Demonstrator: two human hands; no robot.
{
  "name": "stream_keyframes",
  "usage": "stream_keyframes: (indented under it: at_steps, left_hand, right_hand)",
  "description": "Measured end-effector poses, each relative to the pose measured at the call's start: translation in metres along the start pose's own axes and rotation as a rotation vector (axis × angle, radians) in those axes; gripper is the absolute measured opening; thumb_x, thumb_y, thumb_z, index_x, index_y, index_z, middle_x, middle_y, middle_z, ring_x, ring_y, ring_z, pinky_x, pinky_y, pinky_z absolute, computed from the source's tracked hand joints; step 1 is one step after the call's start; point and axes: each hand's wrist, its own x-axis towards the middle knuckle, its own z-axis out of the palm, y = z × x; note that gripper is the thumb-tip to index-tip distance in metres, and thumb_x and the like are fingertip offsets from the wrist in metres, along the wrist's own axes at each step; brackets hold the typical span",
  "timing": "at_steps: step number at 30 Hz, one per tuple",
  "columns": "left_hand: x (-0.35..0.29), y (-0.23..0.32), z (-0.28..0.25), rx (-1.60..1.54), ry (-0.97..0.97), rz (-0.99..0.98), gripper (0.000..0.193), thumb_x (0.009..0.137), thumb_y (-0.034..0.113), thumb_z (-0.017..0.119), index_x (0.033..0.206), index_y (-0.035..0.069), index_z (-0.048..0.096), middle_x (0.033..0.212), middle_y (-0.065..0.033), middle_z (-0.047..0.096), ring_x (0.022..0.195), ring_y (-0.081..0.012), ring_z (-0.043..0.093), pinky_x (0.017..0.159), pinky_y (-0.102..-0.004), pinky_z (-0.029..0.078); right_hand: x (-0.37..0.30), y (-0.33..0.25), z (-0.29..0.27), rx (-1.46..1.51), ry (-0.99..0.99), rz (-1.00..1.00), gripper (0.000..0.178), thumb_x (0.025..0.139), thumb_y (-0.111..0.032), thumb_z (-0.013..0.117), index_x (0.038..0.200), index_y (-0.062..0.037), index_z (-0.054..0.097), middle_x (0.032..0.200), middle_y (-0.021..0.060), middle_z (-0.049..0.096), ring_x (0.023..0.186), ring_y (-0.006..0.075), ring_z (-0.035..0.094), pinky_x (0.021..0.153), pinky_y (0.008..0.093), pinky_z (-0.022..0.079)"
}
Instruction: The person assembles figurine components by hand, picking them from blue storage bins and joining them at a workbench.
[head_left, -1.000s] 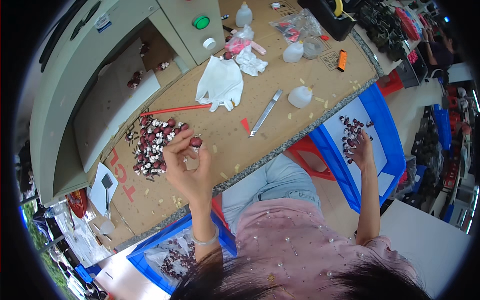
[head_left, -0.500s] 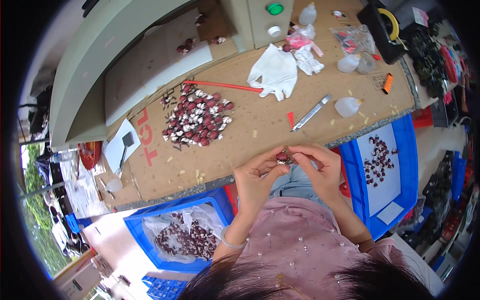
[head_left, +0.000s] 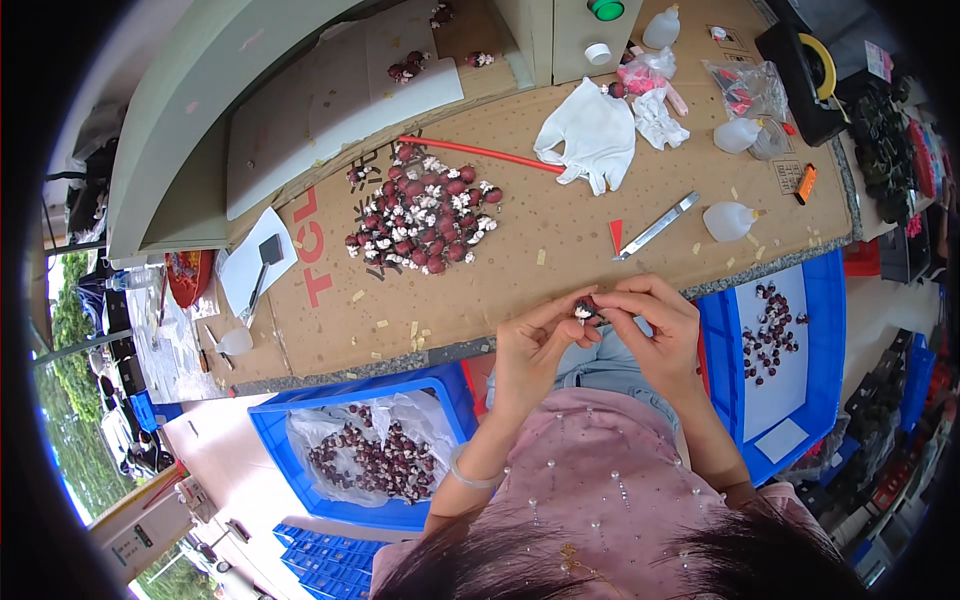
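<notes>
A small dark-red and white figure (head_left: 585, 310), round like a little ball-shaped piece, is held up between both hands at the table's front edge. My left hand (head_left: 535, 350) pinches it from the left with thumb and fingers. From the right, the closed fingertips of my right hand (head_left: 655, 325) press against it too. Its fine details are too small to make out, and fingers cover part of it. Beyond my hands, to the left, a heap of similar figures (head_left: 425, 215) lies on the cardboard-covered table (head_left: 480, 300).
A blue crate with lined figures (head_left: 260, 425) stands at lower left, another blue crate (head_left: 825, 370) at right. On the table lie a utility knife (head_left: 660, 225), a white glove (head_left: 590, 135), a red stick (head_left: 480, 152), a plastic bottle (head_left: 728, 221) and an orange cutter (head_left: 806, 184).
The figure has been turned in my fingers, so its white part now shows at the left. My view has shifted a little, moving the table things rightward in the picture.
</notes>
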Motion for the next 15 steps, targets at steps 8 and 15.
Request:
stream_keyframes:
  at_steps: [8,15]
  left_hand:
    - [0.0013,0.0000,0.0002,-0.020,-0.039,0.016,0.032,0.095,0.014,0.055,0.121,-0.003,0.059,0.089,-0.0085,0.065,0.075,-0.0125,0.062,0.067,-0.0239,0.051]
    - [0.0004,0.0001,-0.0001,-0.060,-0.023,-0.017,0.030,0.097,0.013,0.052,0.121,-0.004,0.058,0.090,-0.0089,0.065,0.074,-0.0134,0.062,0.066,-0.0244,0.051]
  right_hand:
    - [-0.0005,0.0008,0.0015,0.056,0.010,0.016,0.018,0.079,0.007,0.065,0.096,0.0008,0.069,0.090,0.0084,0.064,0.074,0.0139,0.067,0.062,0.0233,0.052]
    - [0.0016,-0.0034,0.0008,0.040,-0.012,0.012,0.017,0.080,0.007,0.064,0.095,0.0013,0.069,0.090,0.0088,0.064,0.074,0.0138,0.067,0.062,0.0232,0.052]
